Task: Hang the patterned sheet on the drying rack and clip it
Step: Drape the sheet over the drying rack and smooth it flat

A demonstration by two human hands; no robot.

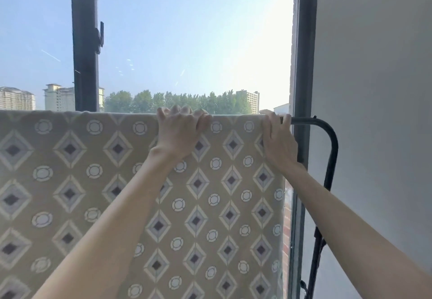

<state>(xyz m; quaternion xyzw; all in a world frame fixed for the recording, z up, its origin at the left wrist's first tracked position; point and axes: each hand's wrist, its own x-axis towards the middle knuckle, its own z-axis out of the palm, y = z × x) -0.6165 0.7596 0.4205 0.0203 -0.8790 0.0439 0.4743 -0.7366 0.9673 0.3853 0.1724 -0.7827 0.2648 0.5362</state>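
A big window [187, 41] fills the upper view, with a dark frame post [84, 41] left of centre and another at the right edge against a grey wall [378, 88]. Outside are pale sky, a line of trees [177, 102] and tall buildings [59, 97].

The sheet [93, 193] covers the lower left and middle. It is tan, printed with grey diamonds and white rings, and it is draped over the top bar of the rack [327, 135], hanging flat from the fold. Its right edge stops just short of the bar's curved corner, so a bare black stretch of bar shows there, bending down into the rack's right leg beside the wall.

Both arms reach up from the bottom. The left hand [181, 133] sits on the fold right of centre, fingers curled over the top of the bar and gripping the sheet against it. The right hand [279, 140] is at the sheet's top right corner, palm flat on the cloth, fingers hooked over the bar at the sheet's edge, the thumb [268, 112] lying along the top. The two hands are near each other but apart.
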